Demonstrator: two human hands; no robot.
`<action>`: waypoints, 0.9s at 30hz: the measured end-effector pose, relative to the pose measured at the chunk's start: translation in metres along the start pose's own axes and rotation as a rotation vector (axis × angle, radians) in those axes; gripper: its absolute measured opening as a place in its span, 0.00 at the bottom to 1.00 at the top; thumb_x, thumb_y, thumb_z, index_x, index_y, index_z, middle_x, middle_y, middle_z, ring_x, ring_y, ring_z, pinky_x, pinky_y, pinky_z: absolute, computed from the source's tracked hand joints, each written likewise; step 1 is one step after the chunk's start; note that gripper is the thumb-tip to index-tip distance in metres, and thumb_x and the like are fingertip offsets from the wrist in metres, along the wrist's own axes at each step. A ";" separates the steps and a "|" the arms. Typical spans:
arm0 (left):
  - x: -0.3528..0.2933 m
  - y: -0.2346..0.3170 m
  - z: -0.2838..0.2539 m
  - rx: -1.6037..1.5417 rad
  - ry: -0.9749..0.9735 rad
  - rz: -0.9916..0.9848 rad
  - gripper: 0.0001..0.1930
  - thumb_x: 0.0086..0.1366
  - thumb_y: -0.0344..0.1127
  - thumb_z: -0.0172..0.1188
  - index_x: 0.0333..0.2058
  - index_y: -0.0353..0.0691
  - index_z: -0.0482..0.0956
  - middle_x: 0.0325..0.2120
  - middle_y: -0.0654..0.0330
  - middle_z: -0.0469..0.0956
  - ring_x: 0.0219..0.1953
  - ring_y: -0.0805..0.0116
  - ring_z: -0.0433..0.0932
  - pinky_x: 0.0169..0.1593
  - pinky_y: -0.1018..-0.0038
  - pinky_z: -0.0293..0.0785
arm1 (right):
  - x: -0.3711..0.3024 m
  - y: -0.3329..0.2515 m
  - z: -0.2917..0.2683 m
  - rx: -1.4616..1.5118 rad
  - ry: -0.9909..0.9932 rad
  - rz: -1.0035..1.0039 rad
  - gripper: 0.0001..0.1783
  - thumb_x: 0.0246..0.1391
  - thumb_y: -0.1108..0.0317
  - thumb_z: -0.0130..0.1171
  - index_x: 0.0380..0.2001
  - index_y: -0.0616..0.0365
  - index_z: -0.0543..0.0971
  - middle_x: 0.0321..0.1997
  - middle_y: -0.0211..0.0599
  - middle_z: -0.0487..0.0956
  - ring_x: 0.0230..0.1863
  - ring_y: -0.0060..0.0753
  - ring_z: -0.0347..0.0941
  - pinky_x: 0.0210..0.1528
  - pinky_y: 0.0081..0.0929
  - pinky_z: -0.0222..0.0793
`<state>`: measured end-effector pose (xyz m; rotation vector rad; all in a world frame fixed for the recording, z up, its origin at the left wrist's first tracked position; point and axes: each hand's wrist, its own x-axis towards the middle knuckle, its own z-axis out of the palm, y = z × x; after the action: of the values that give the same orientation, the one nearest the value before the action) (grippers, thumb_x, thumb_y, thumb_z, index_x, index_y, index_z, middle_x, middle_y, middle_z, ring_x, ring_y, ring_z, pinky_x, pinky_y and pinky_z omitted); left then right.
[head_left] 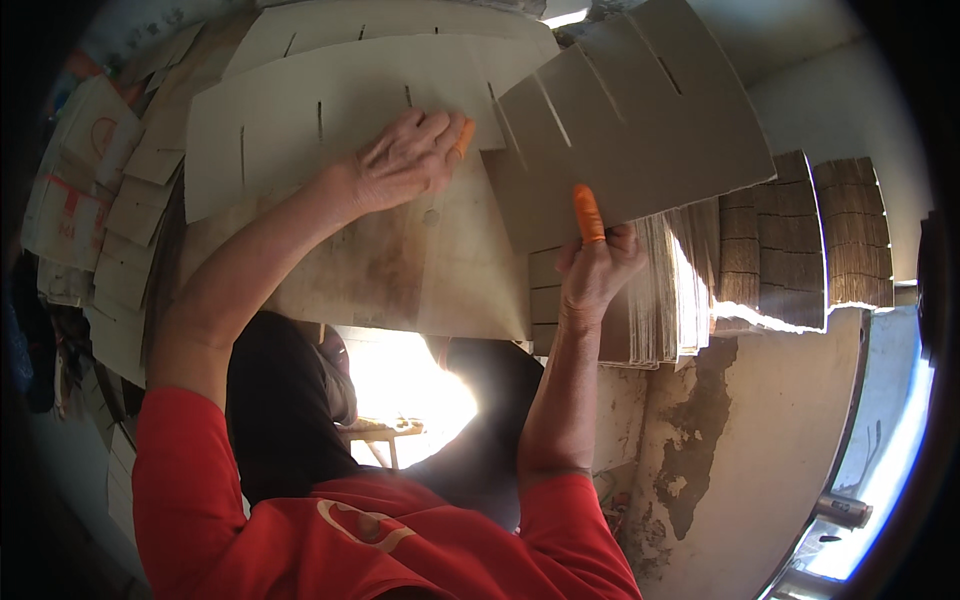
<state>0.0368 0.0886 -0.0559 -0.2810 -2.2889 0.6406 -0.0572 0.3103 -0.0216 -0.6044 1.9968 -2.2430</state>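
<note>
My right hand [603,262] grips a slotted cardboard sheet [660,120] by its near edge; the index finger, in an orange finger cover [588,213], lies stretched along its face. Raised at a tilt, that sheet overlaps the right end of another slotted cardboard sheet [280,130] lying on the wooden board [400,270]. Over the lower edge of the lying sheet is my left hand [415,155], its fingers curled together and one of them in an orange cover [464,138]. What those fingers hold, if anything, is hidden.
More slotted cardboard [400,25] lies behind. Upright cardboard stacks [790,240] line the right, beside a peeling wall [770,430]. To the left stand cardboard pieces [130,250] and a white printed sack [85,180]. Bright light comes up past the board's near edge, by a small stool [385,432].
</note>
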 end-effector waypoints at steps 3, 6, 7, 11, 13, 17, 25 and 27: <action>-0.002 0.010 -0.012 0.060 -0.013 0.036 0.11 0.46 0.28 0.59 0.30 0.30 0.78 0.30 0.58 0.73 0.32 0.69 0.69 0.26 0.78 0.65 | -0.002 0.004 0.004 0.007 -0.011 0.000 0.05 0.55 0.80 0.56 0.31 0.64 0.80 0.16 0.26 0.72 0.08 0.11 0.58 0.07 0.14 0.50; -0.002 0.021 -0.024 0.076 -0.035 0.044 0.13 0.45 0.28 0.59 0.31 0.29 0.78 0.28 0.59 0.73 0.30 0.70 0.68 0.26 0.78 0.65 | -0.004 0.010 0.007 -0.009 -0.048 0.004 0.05 0.55 0.80 0.55 0.34 0.65 0.80 0.17 0.25 0.72 0.09 0.10 0.58 0.08 0.15 0.50; -0.002 0.025 -0.030 0.042 -0.058 0.049 0.13 0.45 0.28 0.60 0.32 0.28 0.78 0.28 0.59 0.73 0.30 0.71 0.68 0.26 0.78 0.64 | -0.005 0.011 0.009 -0.009 -0.056 -0.001 0.05 0.55 0.80 0.55 0.34 0.65 0.80 0.18 0.25 0.72 0.10 0.09 0.58 0.09 0.15 0.50; 0.000 0.052 -0.052 -0.080 -0.063 0.106 0.14 0.44 0.28 0.60 0.32 0.27 0.78 0.27 0.60 0.73 0.29 0.72 0.68 0.25 0.79 0.63 | -0.010 0.026 0.015 0.025 -0.048 -0.029 0.05 0.56 0.79 0.55 0.35 0.66 0.79 0.19 0.24 0.73 0.13 0.09 0.59 0.12 0.15 0.52; -0.004 0.070 -0.057 -0.089 -0.039 0.107 0.15 0.46 0.30 0.62 0.34 0.28 0.78 0.29 0.58 0.74 0.30 0.70 0.69 0.25 0.79 0.65 | -0.013 0.031 0.019 -0.003 -0.042 -0.036 0.05 0.56 0.78 0.56 0.35 0.67 0.79 0.20 0.25 0.73 0.14 0.09 0.60 0.13 0.15 0.53; -0.006 0.054 -0.054 -0.406 -0.067 -0.077 0.20 0.50 0.38 0.63 0.40 0.30 0.77 0.35 0.56 0.76 0.34 0.67 0.72 0.30 0.75 0.69 | -0.016 0.027 0.024 -0.066 -0.041 -0.004 0.06 0.54 0.79 0.55 0.35 0.69 0.78 0.20 0.26 0.74 0.14 0.10 0.60 0.14 0.15 0.54; 0.028 -0.044 0.043 -0.088 -0.135 -0.413 0.15 0.58 0.39 0.59 0.38 0.32 0.75 0.42 0.54 0.74 0.46 0.62 0.69 0.44 0.70 0.70 | -0.014 0.034 0.027 -0.132 -0.019 -0.011 0.08 0.55 0.73 0.60 0.32 0.70 0.78 0.14 0.30 0.71 0.08 0.16 0.60 0.08 0.20 0.51; 0.031 -0.052 0.057 -0.043 -0.246 -0.356 0.09 0.56 0.33 0.58 0.34 0.33 0.76 0.39 0.55 0.74 0.45 0.63 0.69 0.43 0.71 0.70 | -0.013 0.035 0.027 -0.135 -0.009 -0.003 0.08 0.55 0.73 0.60 0.31 0.70 0.78 0.14 0.31 0.71 0.07 0.16 0.60 0.08 0.20 0.51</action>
<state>-0.0262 0.0355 -0.0447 0.1951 -2.5038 0.4623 -0.0428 0.2838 -0.0568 -0.6279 2.1580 -2.1152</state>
